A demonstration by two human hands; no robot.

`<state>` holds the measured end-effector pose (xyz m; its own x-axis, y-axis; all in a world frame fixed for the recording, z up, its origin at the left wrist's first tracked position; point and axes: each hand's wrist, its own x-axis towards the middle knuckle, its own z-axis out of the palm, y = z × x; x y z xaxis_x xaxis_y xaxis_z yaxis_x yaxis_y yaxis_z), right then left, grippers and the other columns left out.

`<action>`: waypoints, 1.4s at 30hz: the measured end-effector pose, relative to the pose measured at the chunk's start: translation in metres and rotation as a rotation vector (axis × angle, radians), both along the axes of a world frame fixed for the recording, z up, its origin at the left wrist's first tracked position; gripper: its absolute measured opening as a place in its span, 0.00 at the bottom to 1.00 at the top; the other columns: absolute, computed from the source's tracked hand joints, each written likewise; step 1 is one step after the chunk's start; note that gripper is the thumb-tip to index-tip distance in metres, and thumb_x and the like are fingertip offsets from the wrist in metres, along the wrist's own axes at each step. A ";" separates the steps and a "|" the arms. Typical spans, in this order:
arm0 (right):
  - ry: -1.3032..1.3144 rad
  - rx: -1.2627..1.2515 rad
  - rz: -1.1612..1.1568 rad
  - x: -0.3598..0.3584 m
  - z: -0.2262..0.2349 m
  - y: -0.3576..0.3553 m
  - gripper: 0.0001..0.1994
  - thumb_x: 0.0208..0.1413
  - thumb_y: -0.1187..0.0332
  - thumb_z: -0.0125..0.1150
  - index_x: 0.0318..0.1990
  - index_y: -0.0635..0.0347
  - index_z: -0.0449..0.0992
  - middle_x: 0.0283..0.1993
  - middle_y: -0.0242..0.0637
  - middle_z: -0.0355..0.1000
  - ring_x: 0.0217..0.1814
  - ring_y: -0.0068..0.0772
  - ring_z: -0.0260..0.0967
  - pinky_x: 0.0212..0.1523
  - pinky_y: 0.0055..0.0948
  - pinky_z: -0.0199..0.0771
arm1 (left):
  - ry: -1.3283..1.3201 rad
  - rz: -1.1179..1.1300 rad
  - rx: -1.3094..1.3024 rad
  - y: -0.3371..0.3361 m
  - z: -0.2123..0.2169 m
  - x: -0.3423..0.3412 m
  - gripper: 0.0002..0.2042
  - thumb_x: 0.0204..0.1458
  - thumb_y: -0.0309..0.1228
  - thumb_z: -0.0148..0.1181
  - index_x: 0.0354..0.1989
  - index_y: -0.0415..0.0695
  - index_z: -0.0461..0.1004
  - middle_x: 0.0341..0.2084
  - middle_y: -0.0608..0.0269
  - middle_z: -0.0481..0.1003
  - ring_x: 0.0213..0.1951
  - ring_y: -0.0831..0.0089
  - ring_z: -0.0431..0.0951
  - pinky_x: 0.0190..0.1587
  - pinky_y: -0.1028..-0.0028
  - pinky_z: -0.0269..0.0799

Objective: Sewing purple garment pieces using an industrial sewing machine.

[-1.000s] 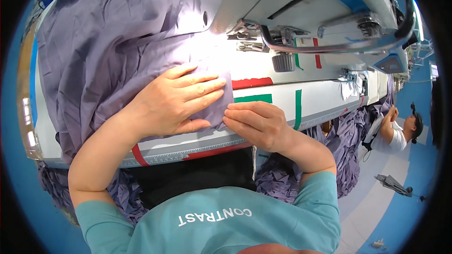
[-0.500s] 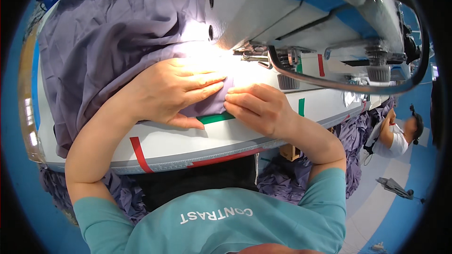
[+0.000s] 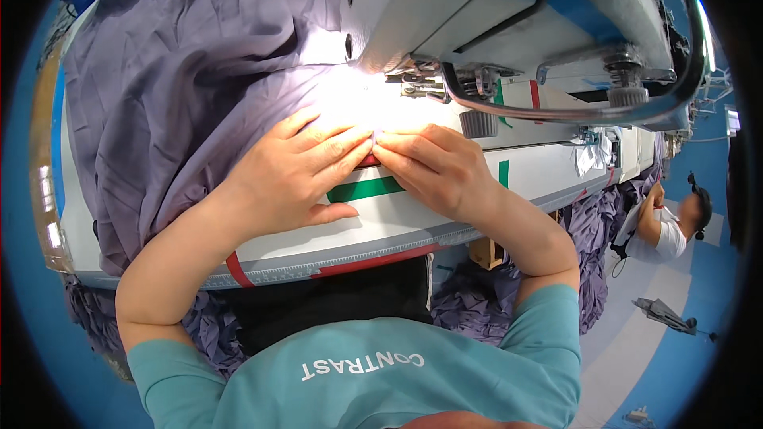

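Observation:
A greyish-purple cloth lies in folds over the left of the white sewing table and runs up to the sewing machine. On the cloth near its edge rests my left hand, its fingers stretched forward and thumb apart. My right hand is closed in a pinch at the cloth's edge, its fingertips meeting those of the left. A bright lamp glare washes out the cloth beyond the fingers and the area around the presser foot. A small red patch shows between my hands.
A curved metal bar juts out in front of the machine, to the right of my hands. Green tape and red tape mark the table. More purple cloth hangs below its edge. Another person sits at the far right.
The cloth's near edge has moved away from me, baring more of the green tape and the red patch. My fingertips have come together. The whole view has shifted slightly.

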<state>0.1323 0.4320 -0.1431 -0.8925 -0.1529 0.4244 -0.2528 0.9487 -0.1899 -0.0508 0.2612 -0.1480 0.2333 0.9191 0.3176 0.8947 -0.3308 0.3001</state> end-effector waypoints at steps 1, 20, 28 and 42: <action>-0.029 -0.004 -0.032 -0.001 0.000 0.001 0.16 0.44 0.69 0.62 0.43 0.61 0.75 0.44 0.30 0.73 0.42 0.28 0.74 0.36 0.25 0.75 | 0.007 -0.020 0.004 0.003 0.003 -0.002 0.33 0.44 0.50 0.63 0.54 0.37 0.70 0.55 0.54 0.70 0.55 0.58 0.70 0.59 0.58 0.62; 0.084 -0.093 -0.192 -0.018 -0.029 0.050 0.15 0.46 0.73 0.65 0.44 0.56 0.78 0.48 0.33 0.74 0.47 0.30 0.72 0.43 0.27 0.72 | -0.033 0.045 -0.024 0.028 0.010 -0.047 0.28 0.44 0.47 0.65 0.52 0.43 0.73 0.52 0.57 0.71 0.55 0.58 0.68 0.55 0.63 0.65; 0.067 -0.282 -0.453 -0.017 -0.053 0.102 0.13 0.48 0.72 0.65 0.43 0.56 0.78 0.45 0.33 0.74 0.44 0.31 0.73 0.41 0.28 0.73 | 0.025 0.049 0.119 0.032 0.004 -0.058 0.25 0.44 0.46 0.66 0.47 0.42 0.75 0.50 0.55 0.72 0.53 0.58 0.69 0.55 0.63 0.64; 0.065 -0.281 -0.482 -0.003 -0.058 0.098 0.10 0.50 0.69 0.65 0.41 0.56 0.79 0.40 0.34 0.76 0.37 0.33 0.75 0.36 0.31 0.75 | 0.070 0.095 -0.026 0.025 0.002 -0.051 0.21 0.48 0.41 0.64 0.48 0.43 0.74 0.51 0.57 0.72 0.53 0.62 0.69 0.56 0.67 0.64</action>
<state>0.1298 0.5300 -0.2007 -0.8039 0.3927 0.4467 0.1773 0.8751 -0.4503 -0.1022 0.2864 -0.1457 0.1653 0.9459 0.2790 0.9407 -0.2362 0.2434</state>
